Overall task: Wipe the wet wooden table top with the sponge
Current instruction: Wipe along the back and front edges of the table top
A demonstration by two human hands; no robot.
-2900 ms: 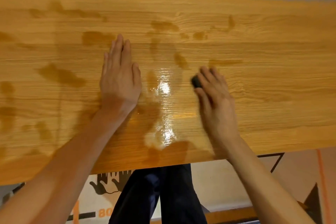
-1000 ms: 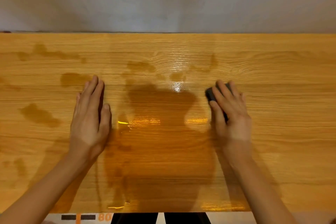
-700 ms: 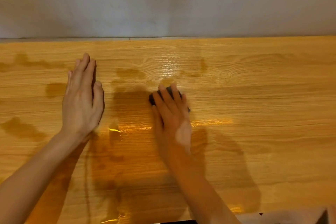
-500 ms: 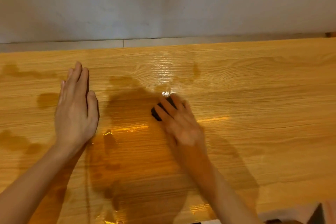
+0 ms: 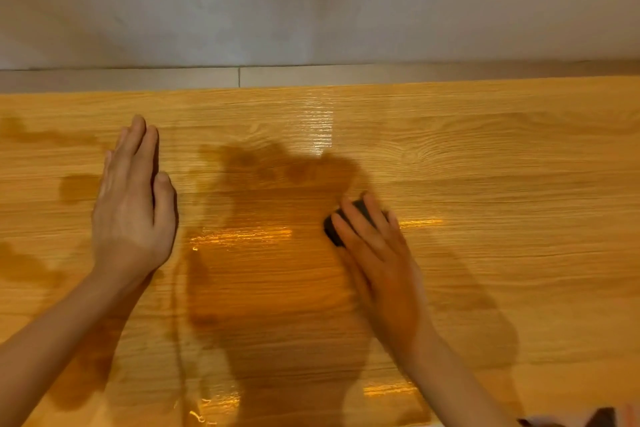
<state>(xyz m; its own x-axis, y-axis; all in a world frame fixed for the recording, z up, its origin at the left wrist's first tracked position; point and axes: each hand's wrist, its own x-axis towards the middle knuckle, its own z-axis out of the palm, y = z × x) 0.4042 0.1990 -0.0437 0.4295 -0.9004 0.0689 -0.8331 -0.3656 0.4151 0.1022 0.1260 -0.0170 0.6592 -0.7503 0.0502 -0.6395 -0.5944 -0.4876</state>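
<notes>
A wooden table top (image 5: 502,184) fills the view, glossy and wet in the middle, with dark damp patches at the left. My right hand (image 5: 381,263) presses a dark sponge (image 5: 334,229) flat onto the wood right of centre; only the sponge's far-left end shows past my fingers. My left hand (image 5: 133,204) lies flat, palm down, fingers together, on the table left of the wet middle, holding nothing.
A grey wall (image 5: 311,3) with a pale skirting strip (image 5: 138,80) runs behind the table's far edge. Separate damp stains (image 5: 78,185) sit left of my left hand. The table's near edge shows at the bottom right corner.
My right hand has slid the sponge to the right across the wet middle. My left hand has stayed flat in the same spot.
</notes>
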